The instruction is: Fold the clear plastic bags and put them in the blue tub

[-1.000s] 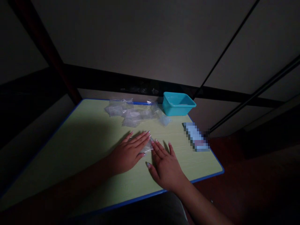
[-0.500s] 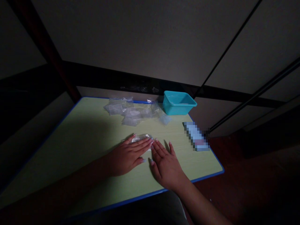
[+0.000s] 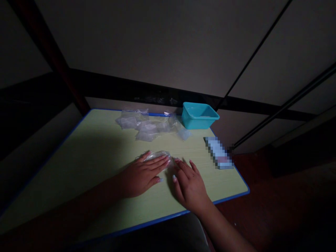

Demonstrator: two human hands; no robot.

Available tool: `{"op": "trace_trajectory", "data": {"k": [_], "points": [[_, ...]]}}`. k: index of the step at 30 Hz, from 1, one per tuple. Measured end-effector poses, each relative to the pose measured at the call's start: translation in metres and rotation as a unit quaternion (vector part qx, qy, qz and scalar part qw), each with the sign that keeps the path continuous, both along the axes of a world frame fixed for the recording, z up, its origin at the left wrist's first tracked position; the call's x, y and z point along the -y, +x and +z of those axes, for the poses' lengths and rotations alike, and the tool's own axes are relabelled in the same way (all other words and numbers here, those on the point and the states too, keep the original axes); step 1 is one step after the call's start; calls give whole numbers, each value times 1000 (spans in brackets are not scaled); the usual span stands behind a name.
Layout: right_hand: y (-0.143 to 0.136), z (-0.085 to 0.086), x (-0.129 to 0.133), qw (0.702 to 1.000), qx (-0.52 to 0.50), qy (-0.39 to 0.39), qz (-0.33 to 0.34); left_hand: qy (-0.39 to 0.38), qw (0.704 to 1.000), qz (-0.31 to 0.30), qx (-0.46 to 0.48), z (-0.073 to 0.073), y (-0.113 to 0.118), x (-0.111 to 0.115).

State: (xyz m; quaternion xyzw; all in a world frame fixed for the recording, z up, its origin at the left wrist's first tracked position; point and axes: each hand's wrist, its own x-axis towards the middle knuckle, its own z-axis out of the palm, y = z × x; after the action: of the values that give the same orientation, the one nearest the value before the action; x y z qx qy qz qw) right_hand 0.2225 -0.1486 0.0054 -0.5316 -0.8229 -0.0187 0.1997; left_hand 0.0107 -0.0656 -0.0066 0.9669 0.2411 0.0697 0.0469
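Note:
Under the fingers of my left hand (image 3: 141,176) lies a clear plastic bag (image 3: 162,154), mostly covered, so what it holds is hidden. That hand rests flat with its fingers stretched out. My right hand (image 3: 190,187) is just to the right, fingers apart and slightly bent, its fingertips close to the bag's right end; I cannot tell whether they touch it. Farther back on the table (image 3: 105,150), several clear plastic bags (image 3: 148,127) with whitish contents lie in a loose, overlapping row.
A turquoise plastic basket (image 3: 199,122) stands at the back right corner, beside the bags. A pixelated flat item (image 3: 219,154) lies along the right edge. The table has a blue rim, and cabinet panels (image 3: 147,45) rise behind it.
My right hand has lifted and drawn slightly right, away from my left fingertips, its fingers more bent. My left hand stays flat on the bag.

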Motion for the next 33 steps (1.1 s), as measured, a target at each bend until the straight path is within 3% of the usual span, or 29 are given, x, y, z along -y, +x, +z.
{"op": "trace_trajectory", "data": {"k": [13,20,23,28,33], "points": [[-3,-1,-4,999,12,-38,33,-3,1000,14,-4,-3,-2,1],[-2,-4,-4,999,-3,-41,32,-17,979,147,141,26,13,-11],[-3,-4,-3,999,-16,-40,29,-58,966,220,120,34,27,-28],[-4,-6,-2,999,-37,-28,23,-85,950,286,95,26,50,-57],[-5,-7,-4,998,-47,-21,25,-120,948,283,79,19,58,-68]]}}
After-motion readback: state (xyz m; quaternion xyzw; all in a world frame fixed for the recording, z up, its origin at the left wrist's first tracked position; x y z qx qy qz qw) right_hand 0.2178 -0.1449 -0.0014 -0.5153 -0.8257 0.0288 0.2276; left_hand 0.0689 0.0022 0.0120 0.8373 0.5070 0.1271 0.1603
